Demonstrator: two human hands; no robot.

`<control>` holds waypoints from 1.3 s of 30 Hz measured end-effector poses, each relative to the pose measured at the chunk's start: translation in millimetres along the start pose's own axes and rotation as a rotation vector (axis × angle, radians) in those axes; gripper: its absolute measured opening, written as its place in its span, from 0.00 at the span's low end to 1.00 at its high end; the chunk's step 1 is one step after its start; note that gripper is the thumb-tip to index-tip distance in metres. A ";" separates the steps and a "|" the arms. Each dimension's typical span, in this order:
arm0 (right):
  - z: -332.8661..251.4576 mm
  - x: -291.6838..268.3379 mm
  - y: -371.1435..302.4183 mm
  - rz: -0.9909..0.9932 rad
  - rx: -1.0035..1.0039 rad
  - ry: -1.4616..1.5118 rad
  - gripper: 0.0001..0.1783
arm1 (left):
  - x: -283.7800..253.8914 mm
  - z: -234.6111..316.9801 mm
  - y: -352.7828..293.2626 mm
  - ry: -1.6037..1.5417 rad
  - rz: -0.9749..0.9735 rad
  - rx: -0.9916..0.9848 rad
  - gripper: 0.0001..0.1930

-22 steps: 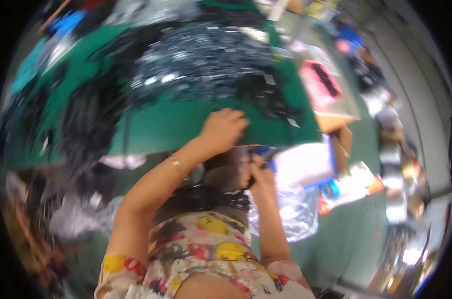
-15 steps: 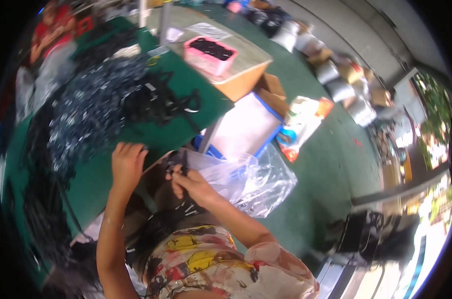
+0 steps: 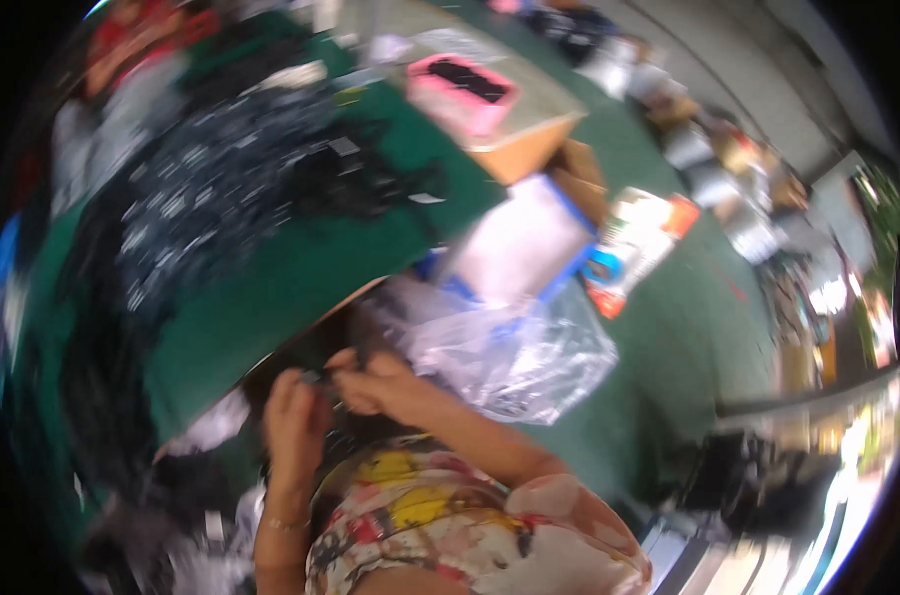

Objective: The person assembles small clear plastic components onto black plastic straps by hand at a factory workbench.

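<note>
My left hand (image 3: 296, 418) is closed in front of my body, beyond the near edge of the green table (image 3: 234, 337). Its fingertips pinch something small and dark, blurred by motion. Close beside it on the right, my right hand (image 3: 373, 382) is closed around a dark thing that I cannot make out. The two hands nearly touch at the fingertips. On the table lies a wide heap of black strips (image 3: 207, 193) with small pale tags, and a looser tangle of black straps (image 3: 356, 174) is at its right end.
A clear plastic bag (image 3: 534, 367) hangs right of my hands, by a white-and-blue bin (image 3: 519, 243). Beyond stands a pink basket (image 3: 490, 121) of black pieces on another table. An orange-and-white sack (image 3: 638, 248) lies on the floor. A person in red (image 3: 138, 40) sits at the far left.
My left hand has come down from the table's edge toward my body and now meets my right hand. The whole view has shifted slightly.
</note>
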State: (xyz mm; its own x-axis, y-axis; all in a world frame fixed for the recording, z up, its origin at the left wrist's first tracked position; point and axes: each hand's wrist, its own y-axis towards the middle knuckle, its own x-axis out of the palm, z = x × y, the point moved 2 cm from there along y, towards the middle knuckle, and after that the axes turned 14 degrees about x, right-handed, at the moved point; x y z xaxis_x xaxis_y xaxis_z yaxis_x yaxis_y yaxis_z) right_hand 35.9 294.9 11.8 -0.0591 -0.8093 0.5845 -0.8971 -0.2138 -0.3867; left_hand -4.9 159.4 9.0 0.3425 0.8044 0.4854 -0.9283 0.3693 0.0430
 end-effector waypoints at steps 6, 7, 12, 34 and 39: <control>-7.2 9.7 -3.8 0.048 0.108 -0.087 0.08 | 0.7 12.0 -5.7 -0.203 -0.173 -0.049 0.15; -8.1 13.3 -2.2 0.028 0.140 -0.089 0.08 | -1.4 15.7 -7.7 -0.237 -0.184 -0.058 0.15; -2.7 22.1 8.4 -0.026 0.137 -0.148 0.09 | -16.9 21.9 -16.3 -0.339 -0.132 -0.069 0.15; 8.5 29.9 17.0 0.109 -0.411 -0.762 0.08 | -40.9 31.8 -27.0 0.433 -0.130 0.089 0.09; 4.2 48.4 12.6 0.275 -0.618 -1.125 0.06 | -40.8 30.6 -29.6 0.702 -0.162 0.171 0.08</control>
State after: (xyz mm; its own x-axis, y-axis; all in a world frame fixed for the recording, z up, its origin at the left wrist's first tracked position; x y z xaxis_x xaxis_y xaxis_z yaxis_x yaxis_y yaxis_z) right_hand 23.6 250.8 32.2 -0.1454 -0.8609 -0.4875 -0.9833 0.0713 0.1673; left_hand 4.2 101.4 14.7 0.4359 0.8754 -0.2091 -0.8482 0.4772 0.2297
